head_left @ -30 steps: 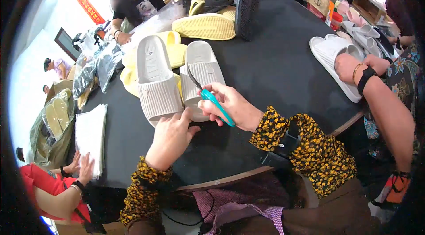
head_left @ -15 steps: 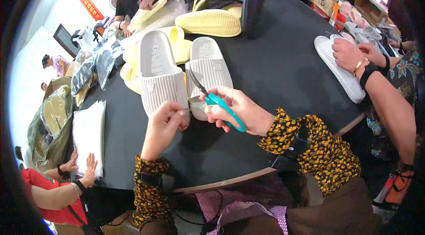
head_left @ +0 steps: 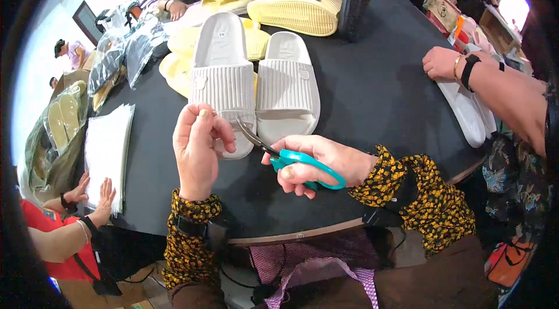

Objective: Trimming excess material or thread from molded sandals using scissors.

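My right hand [head_left: 317, 160] is closed round teal-handled scissors [head_left: 314, 168]. Their dark blades point up and left, toward my left fingers, over the heel of the left slide sandal. My left hand [head_left: 198, 140] is pinched at that sandal's lower left; what its fingertips hold, if anything, is too small to make out. The light grey left slide sandal [head_left: 222, 82] has a ribbed strap and lies toe away from me. Its matching right slide sandal [head_left: 286, 85] lies beside it, the heel just beyond the scissors.
Yellow sandals [head_left: 180, 73] lie behind the grey pair. Beyond are more yellow slides [head_left: 294, 15] and a dark sandal [head_left: 356, 3]. At left stands a stack of clear bags [head_left: 108, 152] under a co-worker's hands [head_left: 100, 201]. A co-worker's hand [head_left: 445, 64] at right touches a white sandal [head_left: 460, 111].
The scissors have dropped lower, their blades now nearer my left hand. My left hand has moved slightly left and up, fingers still pinched. The co-worker's white sandal at right has shifted.
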### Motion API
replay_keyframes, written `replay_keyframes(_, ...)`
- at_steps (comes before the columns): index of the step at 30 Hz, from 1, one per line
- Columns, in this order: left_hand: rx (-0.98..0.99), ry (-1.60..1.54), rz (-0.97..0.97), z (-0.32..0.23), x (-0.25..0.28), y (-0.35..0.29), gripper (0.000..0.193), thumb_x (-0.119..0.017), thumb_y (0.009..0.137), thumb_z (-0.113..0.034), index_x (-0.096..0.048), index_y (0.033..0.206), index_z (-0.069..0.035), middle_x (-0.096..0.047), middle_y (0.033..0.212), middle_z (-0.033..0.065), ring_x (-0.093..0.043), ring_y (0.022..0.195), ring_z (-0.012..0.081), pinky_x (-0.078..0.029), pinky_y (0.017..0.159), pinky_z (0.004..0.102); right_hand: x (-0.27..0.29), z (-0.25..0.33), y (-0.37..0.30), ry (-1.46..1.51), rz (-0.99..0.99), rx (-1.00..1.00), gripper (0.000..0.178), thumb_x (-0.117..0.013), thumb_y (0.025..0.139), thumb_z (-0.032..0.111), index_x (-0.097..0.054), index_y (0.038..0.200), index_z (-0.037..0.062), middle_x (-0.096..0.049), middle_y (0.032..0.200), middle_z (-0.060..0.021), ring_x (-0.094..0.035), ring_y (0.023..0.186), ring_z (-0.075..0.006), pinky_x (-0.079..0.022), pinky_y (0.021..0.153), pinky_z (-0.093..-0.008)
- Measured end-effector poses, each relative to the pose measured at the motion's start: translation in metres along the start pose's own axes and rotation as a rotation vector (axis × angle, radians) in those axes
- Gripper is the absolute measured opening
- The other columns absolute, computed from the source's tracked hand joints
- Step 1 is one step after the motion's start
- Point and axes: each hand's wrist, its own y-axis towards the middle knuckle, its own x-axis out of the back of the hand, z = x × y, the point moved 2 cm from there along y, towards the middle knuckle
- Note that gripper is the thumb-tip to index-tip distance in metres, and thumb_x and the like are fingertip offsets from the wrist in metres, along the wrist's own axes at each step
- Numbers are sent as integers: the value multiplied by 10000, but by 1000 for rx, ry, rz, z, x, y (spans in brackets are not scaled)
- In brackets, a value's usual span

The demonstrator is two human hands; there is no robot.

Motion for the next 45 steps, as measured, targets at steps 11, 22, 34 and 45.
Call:
replay_keyframes(11, -39, -16, 23, 5, -3, -2, 139, -397, 973, -184, -467, 959, -64, -531, 603, 85, -490, 498, 148, -384, 451, 249, 9, -2, 2, 33, -46, -55, 379, -545, 893, 219, -454, 1193, 7, -578, 791, -39, -553, 632, -83, -467, 553, -226)
replay_keyframes(22, -36, -49, 99, 2, 0, -3, 109, -412, 952, -115, -481, 942, -31, -532, 653, 64, -516, 535, 123, -429, 486, 232, 11, -3, 4, 80, -134, 15, 346, -576, 884, 244, -484, 1137, 28, -561, 729, -22, -534, 565, -70, -436, 469, -206)
replay_keyframes(34, -38, 50, 96, 5, 0, 0, 131, -441, 962, -142, -493, 935, -24, -556, 666, 64, -507, 545, 100, -408, 482, 217, 13, -1, 3, 89, -182, 52, 292, -599, 882, 272, -500, 1064, 66, -528, 677, 5, -492, 494, -44, -401, 397, -182)
replay_keyframes(45, -44, 75, 64, 6, 0, 3, 155, -443, 973, -177, -481, 938, -31, -547, 646, 56, -488, 521, 95, -381, 484, 200, 11, 4, 0, -14, -234, 47, 252, -568, 877, 217, -522, 1055, 47, -541, 647, -1, -490, 478, -35, -394, 404, -175)
